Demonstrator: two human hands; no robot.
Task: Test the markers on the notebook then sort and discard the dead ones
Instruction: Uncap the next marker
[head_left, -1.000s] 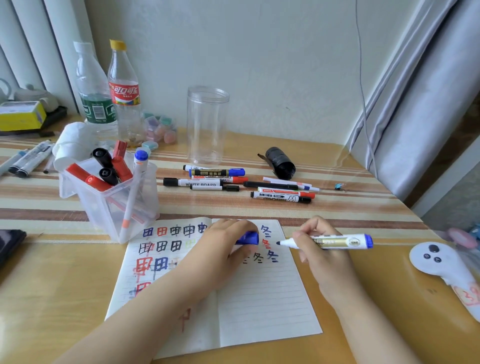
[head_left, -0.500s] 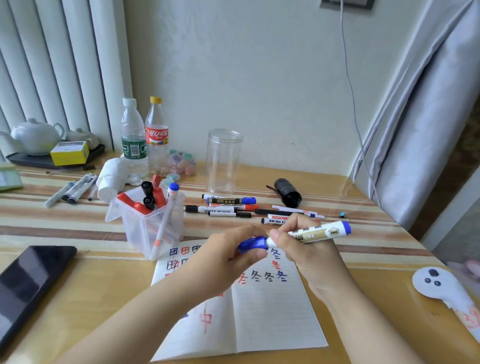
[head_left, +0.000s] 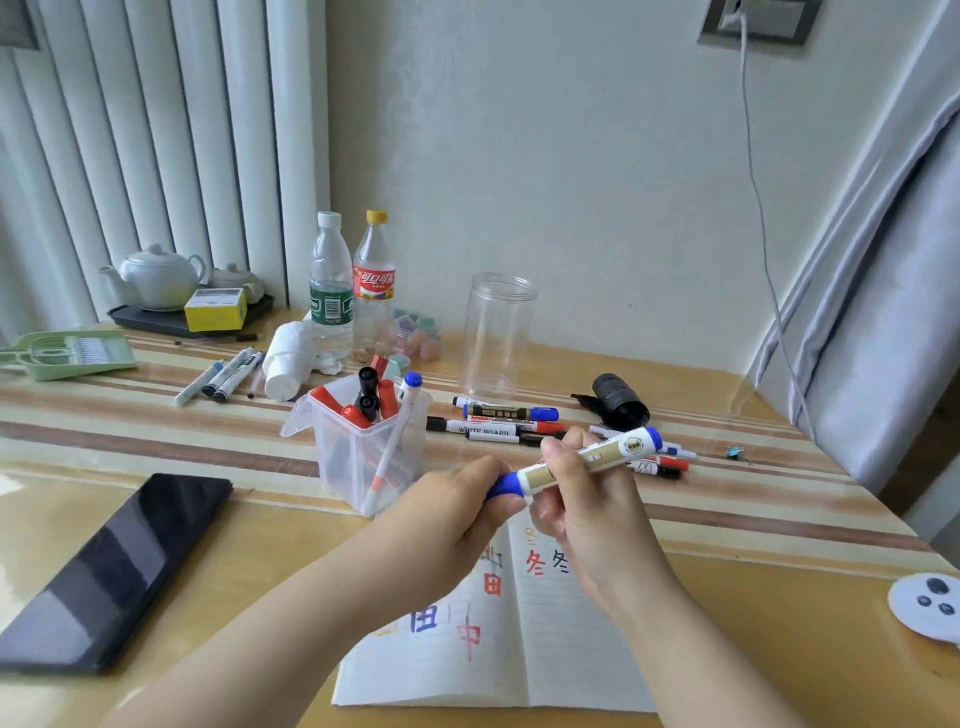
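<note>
- Above the notebook (head_left: 498, 644), our left hand (head_left: 457, 512) pinches the blue cap (head_left: 503, 486); our right hand (head_left: 582, 499) grips the marker (head_left: 587, 457).
- A half-seated cap could dry the tip.
- Dropped into the wrong pile, it spoils the sorting.

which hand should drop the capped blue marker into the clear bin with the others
Left, probably. The left hand already pinches the blue marker at its cap end, and the clear bin stands on its side of the table. The right hand would have to cross over.
</note>
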